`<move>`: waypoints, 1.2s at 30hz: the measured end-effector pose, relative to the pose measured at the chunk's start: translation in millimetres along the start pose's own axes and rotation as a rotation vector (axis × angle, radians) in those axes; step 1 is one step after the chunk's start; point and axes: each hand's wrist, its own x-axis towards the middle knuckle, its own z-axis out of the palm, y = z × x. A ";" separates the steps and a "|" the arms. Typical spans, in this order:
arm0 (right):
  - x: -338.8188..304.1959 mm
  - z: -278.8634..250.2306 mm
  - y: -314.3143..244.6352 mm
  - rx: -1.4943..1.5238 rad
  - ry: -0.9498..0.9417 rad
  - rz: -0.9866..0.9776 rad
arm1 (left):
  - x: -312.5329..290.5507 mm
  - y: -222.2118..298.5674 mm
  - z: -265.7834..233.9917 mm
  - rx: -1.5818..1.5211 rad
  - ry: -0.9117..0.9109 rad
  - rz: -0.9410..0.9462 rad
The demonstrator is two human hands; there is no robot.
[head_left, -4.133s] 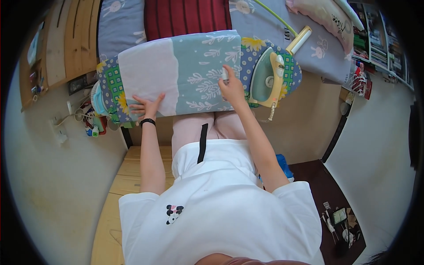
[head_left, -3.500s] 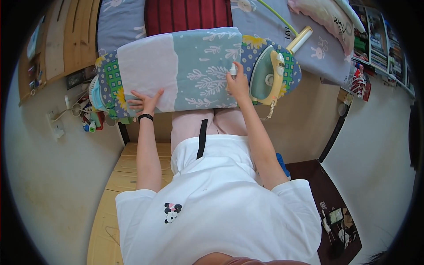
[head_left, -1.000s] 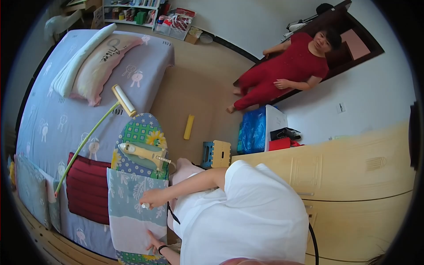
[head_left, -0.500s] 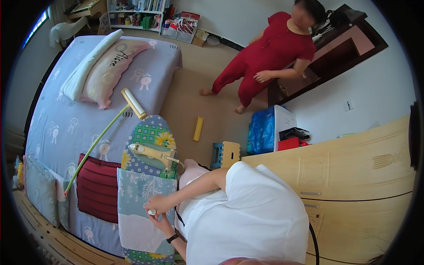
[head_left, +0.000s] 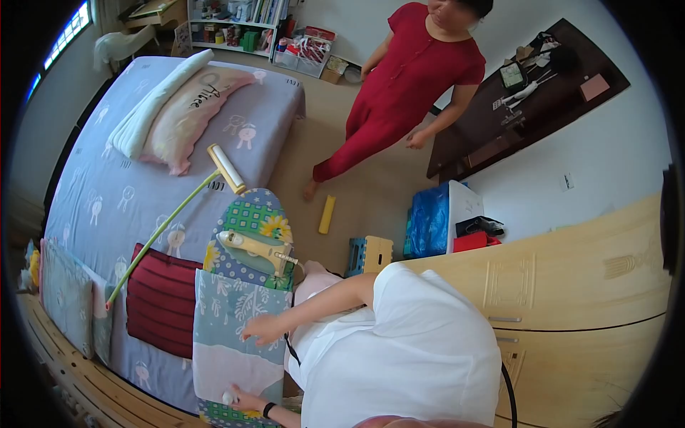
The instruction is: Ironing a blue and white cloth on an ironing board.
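Observation:
A pale teal and white pillowcase-like cloth (head_left: 228, 364) with leaf prints lies flat over the flowered ironing board (head_left: 250, 207). My left hand (head_left: 246, 401), dark band at its wrist, is closed around a small white object (head_left: 228, 397) at the cloth's near edge; its kind is too small to make out. Above the middle of the cloth hovers my right hand (head_left: 264, 329), empty, its fingers apart and loosely bent. A cream iron (head_left: 250, 246) rests on its pad at the board's far end, cord toward me.
Beside the board is a bed (head_left: 171, 214) bearing a maroon cushion (head_left: 163, 303), pillows and a green-handled mop (head_left: 164, 228). A person in red (head_left: 407, 93) walks on the floor ahead. To the right stand a folding stool (head_left: 371, 255), a blue bag (head_left: 430, 225) and a wooden wardrobe (head_left: 556, 278).
My hands were together at the cloth's middle; the left has moved nearer with the small white object, and the right has let go. The person in red has stepped left.

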 end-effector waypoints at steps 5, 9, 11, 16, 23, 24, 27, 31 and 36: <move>-2.3 -3.3 7.2 0.037 0.002 0.060 | 44.9 -71.7 -21.1 -0.336 0.102 -0.111; -4.9 -8.8 4.0 -0.005 -0.008 0.077 | 52.7 -98.2 -10.4 -0.159 0.148 -0.193; -6.9 -10.5 0.3 -0.025 -0.012 0.072 | 51.6 -108.3 -5.4 -0.070 0.170 -0.233; -9.6 -2.6 7.6 -0.064 -0.002 0.025 | 69.9 -132.8 4.2 0.160 0.241 -0.340; -11.4 -0.1 11.8 -0.063 0.000 0.051 | 34.3 -123.2 23.1 0.493 0.323 -0.468; -11.2 -0.3 11.8 -0.078 0.005 0.048 | 25.7 -114.1 30.3 0.541 0.333 -0.485; -12.9 1.2 10.6 -0.082 0.008 0.019 | 10.4 -136.4 45.3 0.576 0.374 -0.286; -14.5 -1.9 7.4 -0.049 -0.025 0.057 | -17.4 -127.9 92.4 0.722 0.014 -0.193; -14.8 -3.9 5.0 -0.074 -0.064 0.062 | -19.9 -112.2 94.5 0.702 -0.145 -0.355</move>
